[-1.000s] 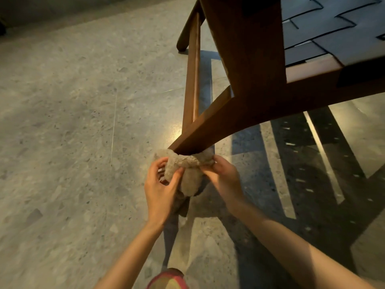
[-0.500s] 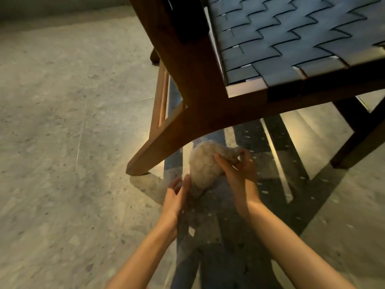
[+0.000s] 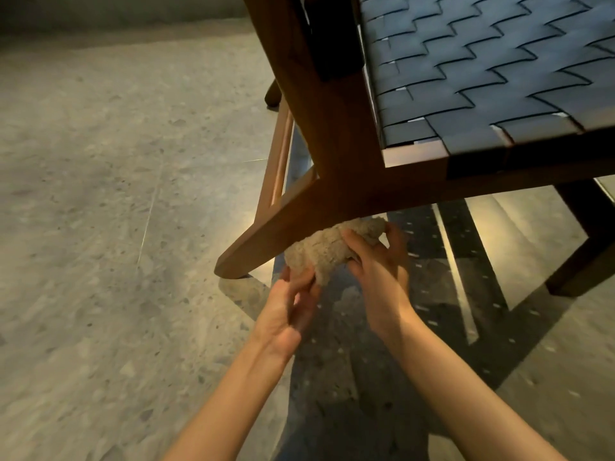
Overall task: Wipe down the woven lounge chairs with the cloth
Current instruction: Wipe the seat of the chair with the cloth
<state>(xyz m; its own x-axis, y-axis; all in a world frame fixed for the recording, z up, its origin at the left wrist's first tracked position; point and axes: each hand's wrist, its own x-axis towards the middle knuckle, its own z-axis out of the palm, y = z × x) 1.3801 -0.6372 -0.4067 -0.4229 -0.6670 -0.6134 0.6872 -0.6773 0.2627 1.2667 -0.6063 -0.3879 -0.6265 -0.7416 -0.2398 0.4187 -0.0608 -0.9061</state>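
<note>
**We bring the cloth back onto the chair's front leg, higher up.**

Nearest us, our left hand [image 3: 289, 314] pinches the lower end of the bunched cloth [image 3: 324, 252], and our right hand [image 3: 379, 264] curls round its upper end, so both grip it. A second ago the cloth wrapped the foot of the front leg [image 3: 266, 241]. Half a second ago it hung clear of the wood between our hands. Now it presses the underside of that slanted leg, close to the joint under the seat. We judge the foot done and the wiping moving up the frame. Beyond, the woven seat [image 3: 482, 78] probably still awaits the cloth, above the speckled floor [image 3: 100, 194].
</note>
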